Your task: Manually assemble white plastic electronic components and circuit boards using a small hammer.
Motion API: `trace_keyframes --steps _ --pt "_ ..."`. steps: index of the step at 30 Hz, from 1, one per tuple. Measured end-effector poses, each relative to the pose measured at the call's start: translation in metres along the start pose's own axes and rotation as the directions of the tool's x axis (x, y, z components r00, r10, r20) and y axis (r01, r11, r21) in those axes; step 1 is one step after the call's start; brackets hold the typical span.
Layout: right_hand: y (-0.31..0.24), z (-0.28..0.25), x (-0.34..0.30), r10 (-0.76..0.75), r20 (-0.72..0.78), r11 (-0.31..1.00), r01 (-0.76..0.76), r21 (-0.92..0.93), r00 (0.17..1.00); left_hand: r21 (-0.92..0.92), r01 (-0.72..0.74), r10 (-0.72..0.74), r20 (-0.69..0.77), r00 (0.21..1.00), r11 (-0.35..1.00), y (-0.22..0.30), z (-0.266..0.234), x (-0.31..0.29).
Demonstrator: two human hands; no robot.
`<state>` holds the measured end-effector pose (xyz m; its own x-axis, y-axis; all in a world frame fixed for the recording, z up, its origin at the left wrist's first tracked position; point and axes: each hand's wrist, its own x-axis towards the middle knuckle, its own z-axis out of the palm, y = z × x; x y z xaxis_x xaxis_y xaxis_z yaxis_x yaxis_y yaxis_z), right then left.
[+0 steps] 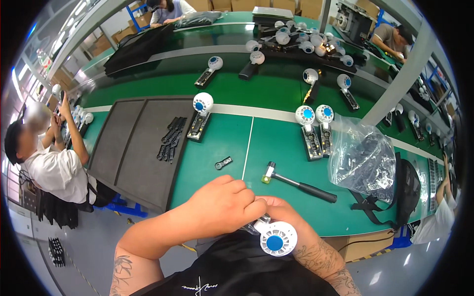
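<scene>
Close to my body I hold a white handheld fan (286, 232) with a blue round centre, its head tilted down toward me. My left hand (222, 202) is closed over its handle, knuckles up. On the handle's other side my right hand (279, 208) grips it, the fingers partly hidden behind the left. Most of the handle is covered by my hands. Beyond them lies a small black plastic part (223, 163) on the green table. A hammer (303, 187) with a black grip and a green-tipped head rests just right of it.
A dark tray (113, 148) with several black plastic parts (171, 140) stands left. Fans with exposed handles (311, 140) stand along the table's far edge. A clear bag (363, 163) and a black strap bag (407, 190) lie right. A conveyor (276, 89) carries more fans. Co-workers sit around.
</scene>
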<state>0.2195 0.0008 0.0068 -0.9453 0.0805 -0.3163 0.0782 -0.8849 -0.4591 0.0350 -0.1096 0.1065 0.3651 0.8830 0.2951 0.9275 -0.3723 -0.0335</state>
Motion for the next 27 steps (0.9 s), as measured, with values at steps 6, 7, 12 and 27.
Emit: trace_keyframes --steps 6,7,12,27 --pt "-0.002 -0.004 -0.011 -0.146 0.074 0.988 0.142 0.062 0.986 -0.493 0.162 -0.241 -0.099 0.966 0.855 -0.005 0.007 -0.003" --pt "-0.005 -0.005 -0.011 -0.207 0.053 0.976 0.202 0.076 0.977 -0.664 0.215 -0.376 -0.108 0.92 0.716 -0.009 0.012 -0.006" --pt "-0.024 0.007 -0.026 -0.402 0.017 0.915 0.401 0.041 0.916 -0.984 0.119 -0.593 0.177 0.786 -0.136 -0.017 0.047 -0.024" --pt "-0.009 0.027 -0.007 -0.681 -0.13 0.673 0.546 -0.499 0.721 -0.939 0.339 -0.622 0.235 0.747 0.053 0.026 0.059 -0.004"
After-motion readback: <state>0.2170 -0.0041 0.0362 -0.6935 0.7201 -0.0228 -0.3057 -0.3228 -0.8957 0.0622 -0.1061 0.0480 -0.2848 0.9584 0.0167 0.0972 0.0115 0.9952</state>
